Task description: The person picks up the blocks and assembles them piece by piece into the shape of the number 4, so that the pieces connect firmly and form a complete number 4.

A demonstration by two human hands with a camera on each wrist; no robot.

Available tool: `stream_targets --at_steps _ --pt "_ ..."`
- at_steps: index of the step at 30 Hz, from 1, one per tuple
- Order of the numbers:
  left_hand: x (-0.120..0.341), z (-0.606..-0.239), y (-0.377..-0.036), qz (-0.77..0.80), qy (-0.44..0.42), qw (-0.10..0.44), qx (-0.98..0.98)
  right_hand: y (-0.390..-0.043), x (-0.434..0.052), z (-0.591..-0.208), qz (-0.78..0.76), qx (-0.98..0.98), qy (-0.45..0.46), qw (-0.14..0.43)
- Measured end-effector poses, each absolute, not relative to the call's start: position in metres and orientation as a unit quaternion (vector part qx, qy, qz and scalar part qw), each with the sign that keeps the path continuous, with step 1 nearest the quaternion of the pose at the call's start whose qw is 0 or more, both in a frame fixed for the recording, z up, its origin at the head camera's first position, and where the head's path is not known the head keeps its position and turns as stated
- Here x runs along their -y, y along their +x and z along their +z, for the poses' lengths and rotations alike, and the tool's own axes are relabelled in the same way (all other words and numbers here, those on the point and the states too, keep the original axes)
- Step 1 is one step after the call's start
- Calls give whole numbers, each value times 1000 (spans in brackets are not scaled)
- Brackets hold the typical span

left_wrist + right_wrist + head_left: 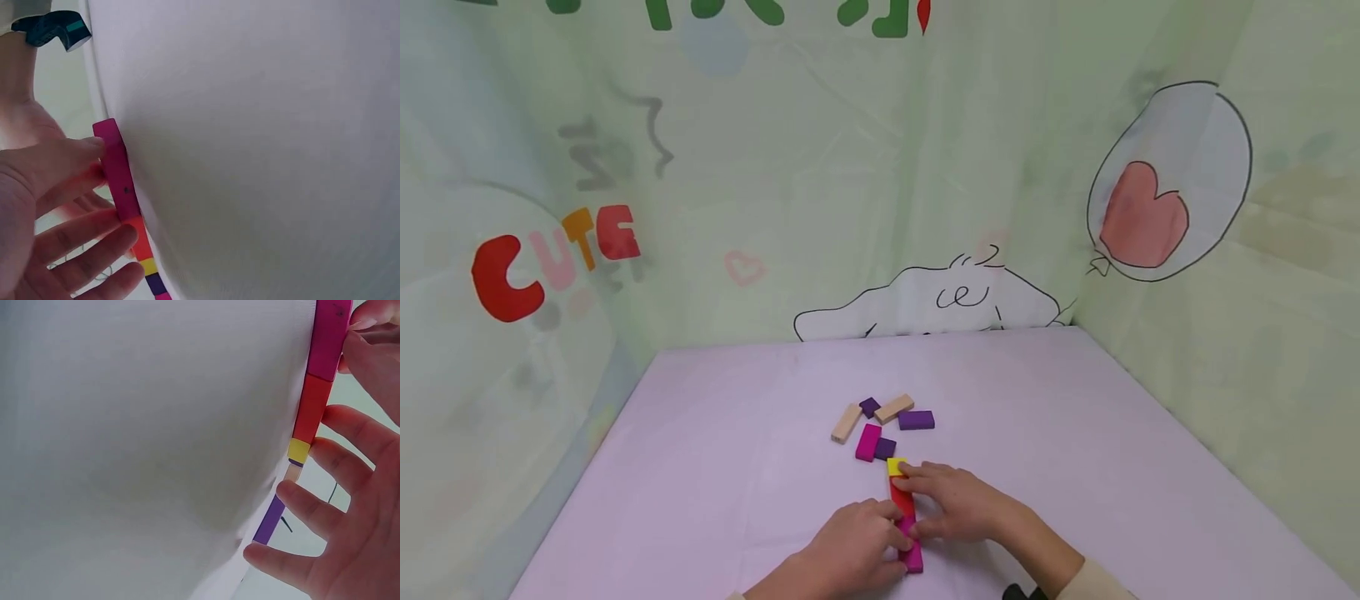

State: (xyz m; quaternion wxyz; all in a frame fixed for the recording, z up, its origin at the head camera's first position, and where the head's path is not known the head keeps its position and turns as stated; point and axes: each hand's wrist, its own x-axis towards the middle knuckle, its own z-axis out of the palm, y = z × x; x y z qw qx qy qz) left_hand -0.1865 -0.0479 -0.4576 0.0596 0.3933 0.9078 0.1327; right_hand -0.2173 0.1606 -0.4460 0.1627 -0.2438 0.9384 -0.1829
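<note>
A row of blocks runs toward me along the tabletop: a yellow block [896, 467], a red block [902, 498] and a magenta block [913, 558], end to end. My left hand [853, 546] is at the row's left side, its thumb and index finger pinching the magenta block. Its other fingers [119, 240] reach alongside the red block. From the right, my right hand [958, 504] lies against the row with spread, mostly straight fingers [353, 428]. They touch near the yellow and red blocks, while its thumb is beside the magenta one. Fingers partly cover the row.
Beyond the row lie loose blocks: another magenta block [868, 442], a dark purple block [886, 448], a purple block [917, 420], a small dark block [869, 407] and two wooden blocks [847, 423]. A printed curtain [850, 167] hangs behind the pale tabletop [715, 450].
</note>
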Motion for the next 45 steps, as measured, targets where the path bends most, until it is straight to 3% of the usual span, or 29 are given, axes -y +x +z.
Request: stream_targets --at_steps 8,12,18,25,45 --pt "52 -458 -203 217 370 75 -900 -216 -162 -446 -178 -940 -240 165" --pt "58 -454 -220 259 309 69 -913 -216 -160 -447 -172 -941 -237 168" --pt "67 -452 -249 253 203 8 -946 -218 -155 -445 -142 -946 -239 166" --pt "63 -450 -275 197 136 31 -971 -219 -152 -444 -127 -950 -229 173" --pt "44 -445 -292 131 159 73 -976 -216 -151 -442 -124 -950 -227 176"
